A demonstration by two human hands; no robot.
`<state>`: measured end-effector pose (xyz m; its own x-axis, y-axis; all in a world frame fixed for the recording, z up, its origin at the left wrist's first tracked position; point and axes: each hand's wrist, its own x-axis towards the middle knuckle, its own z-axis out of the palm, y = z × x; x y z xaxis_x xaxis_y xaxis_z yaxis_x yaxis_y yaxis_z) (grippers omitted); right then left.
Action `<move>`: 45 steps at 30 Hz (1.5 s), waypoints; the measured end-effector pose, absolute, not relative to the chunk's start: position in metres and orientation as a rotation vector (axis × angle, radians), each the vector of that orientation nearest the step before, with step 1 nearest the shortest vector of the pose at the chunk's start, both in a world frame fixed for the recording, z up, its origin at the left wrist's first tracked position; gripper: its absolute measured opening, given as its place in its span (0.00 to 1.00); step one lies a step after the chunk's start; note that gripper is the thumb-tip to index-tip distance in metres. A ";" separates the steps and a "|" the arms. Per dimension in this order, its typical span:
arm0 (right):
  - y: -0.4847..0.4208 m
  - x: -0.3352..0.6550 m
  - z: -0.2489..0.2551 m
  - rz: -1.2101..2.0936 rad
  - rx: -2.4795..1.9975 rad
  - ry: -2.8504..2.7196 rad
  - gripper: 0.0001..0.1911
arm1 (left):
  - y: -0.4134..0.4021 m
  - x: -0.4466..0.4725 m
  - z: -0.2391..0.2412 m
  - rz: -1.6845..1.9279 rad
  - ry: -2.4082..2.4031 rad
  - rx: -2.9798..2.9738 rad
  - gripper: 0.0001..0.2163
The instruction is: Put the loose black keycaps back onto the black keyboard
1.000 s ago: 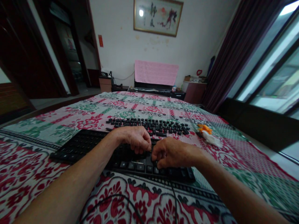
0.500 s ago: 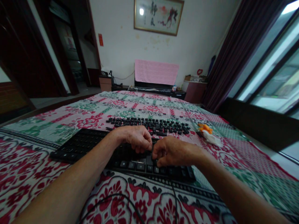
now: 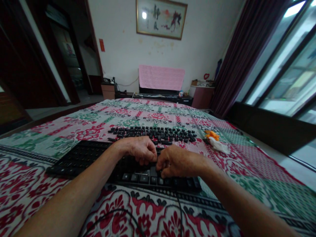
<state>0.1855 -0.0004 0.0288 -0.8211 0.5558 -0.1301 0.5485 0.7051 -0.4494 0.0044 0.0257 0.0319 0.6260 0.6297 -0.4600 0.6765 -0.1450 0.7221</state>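
Note:
A black computer keyboard (image 3: 81, 158) lies on the patterned cloth in front of me, many of its key positions without caps on the left part. My left hand (image 3: 142, 149) is over its middle with the fingers curled and pinched; whatever is between them is hidden. Close beside it, my right hand (image 3: 172, 161) is curled over the keys right of the middle, its thumb and fingers drawn together. What the right fingers grip cannot be made out. Beyond the hands, many loose black keycaps (image 3: 163, 135) lie in rough rows on the cloth.
An orange and white crumpled cloth (image 3: 218, 144) lies right of the keycaps. The keyboard's black cable (image 3: 179, 210) runs over the patterned bedspread (image 3: 111, 210) towards me. Past the far edge stands a low cabinet with a pink cover (image 3: 161, 77); a window (image 3: 278, 79) is at the right.
The view has shifted slightly, so everything sits a little further left in the picture. Both hands keep nearly the same curled pose over the keyboard.

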 end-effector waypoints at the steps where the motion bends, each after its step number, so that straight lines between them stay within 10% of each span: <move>1: 0.000 0.185 0.029 0.752 -0.927 -2.890 0.09 | 0.026 0.004 0.032 -0.057 1.042 1.836 0.11; 45: 0.018 0.195 0.023 1.314 -1.010 -2.370 0.10 | 0.027 0.006 0.026 -0.014 0.977 1.825 0.14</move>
